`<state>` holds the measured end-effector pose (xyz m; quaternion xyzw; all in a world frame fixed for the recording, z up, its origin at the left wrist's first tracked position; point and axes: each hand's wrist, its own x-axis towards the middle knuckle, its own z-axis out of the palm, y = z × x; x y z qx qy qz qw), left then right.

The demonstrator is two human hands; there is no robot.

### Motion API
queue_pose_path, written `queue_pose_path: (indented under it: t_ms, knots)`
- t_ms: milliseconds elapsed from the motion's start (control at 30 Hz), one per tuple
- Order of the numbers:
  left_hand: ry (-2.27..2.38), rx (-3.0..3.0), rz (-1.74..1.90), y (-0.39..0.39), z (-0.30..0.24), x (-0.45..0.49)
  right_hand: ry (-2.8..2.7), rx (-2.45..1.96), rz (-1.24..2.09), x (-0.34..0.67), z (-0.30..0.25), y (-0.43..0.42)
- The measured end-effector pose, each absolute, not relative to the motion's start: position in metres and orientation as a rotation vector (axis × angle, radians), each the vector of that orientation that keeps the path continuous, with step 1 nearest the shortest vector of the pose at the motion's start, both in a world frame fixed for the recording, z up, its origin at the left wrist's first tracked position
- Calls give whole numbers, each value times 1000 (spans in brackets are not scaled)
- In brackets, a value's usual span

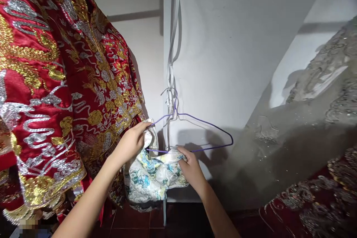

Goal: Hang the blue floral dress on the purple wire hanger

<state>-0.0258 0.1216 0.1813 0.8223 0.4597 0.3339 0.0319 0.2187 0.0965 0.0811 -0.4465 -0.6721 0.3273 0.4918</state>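
A purple wire hanger hangs from white cords against a white wall. A white garment with a blue and green floral print is partly draped over the hanger's left end and lower bar. My left hand pinches the garment's edge at the hanger's left shoulder. My right hand grips the floral fabric just under the lower bar, fingers closed.
A red robe with heavy gold and silver embroidery hangs at the left, touching the floral garment. A grey beaded sheer fabric slopes down at the right above dark red embroidered cloth. Dark red floor tiles lie below.
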Motion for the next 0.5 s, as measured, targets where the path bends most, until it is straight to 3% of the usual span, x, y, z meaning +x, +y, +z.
queue_pose_path:
  t_ms: [233, 500]
  knots:
    - [1324, 2542, 1040, 140, 187, -41, -1163, -1163, 411, 281, 104, 81]
    - [1380, 2465, 1127, 148, 180, -43, -1200, -1498, 238, 360, 134, 98]
